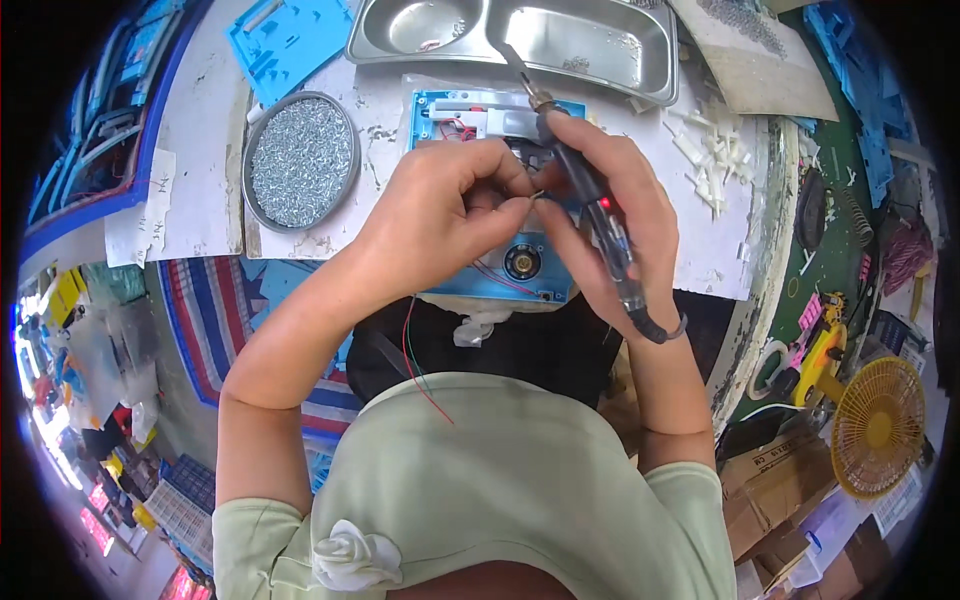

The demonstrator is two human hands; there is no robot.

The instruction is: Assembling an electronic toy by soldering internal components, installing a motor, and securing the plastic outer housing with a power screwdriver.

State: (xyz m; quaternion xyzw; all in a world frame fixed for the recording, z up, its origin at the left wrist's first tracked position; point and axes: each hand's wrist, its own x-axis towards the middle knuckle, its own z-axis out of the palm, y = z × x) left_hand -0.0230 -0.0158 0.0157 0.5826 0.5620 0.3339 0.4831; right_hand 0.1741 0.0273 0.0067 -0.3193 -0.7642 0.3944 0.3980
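Note:
My right hand (645, 195) is closed around a black soldering iron (578, 172) with a small red light; its metal tip points up and away toward the steel tray. Its thumb and fingertips also meet a thin wire end (540, 194). My left hand (430, 195) pinches at the same spot, fingertips pressed together; the wire there is mostly hidden. Under both hands lies a light-blue plastic housing (490, 284) with a round black speaker-like part (522, 261) and red wires (458, 130) inside. A red and a green wire (408, 335) hang over the table's near edge, below my left wrist.
A round dish of small metal screws (302, 160) stands at left. Behind the housing is a divided steel tray (490, 50). White plastic pieces (708, 150) lie at right, near a board with small parts (765, 75). A yellow fan (878, 428) stands lower right.

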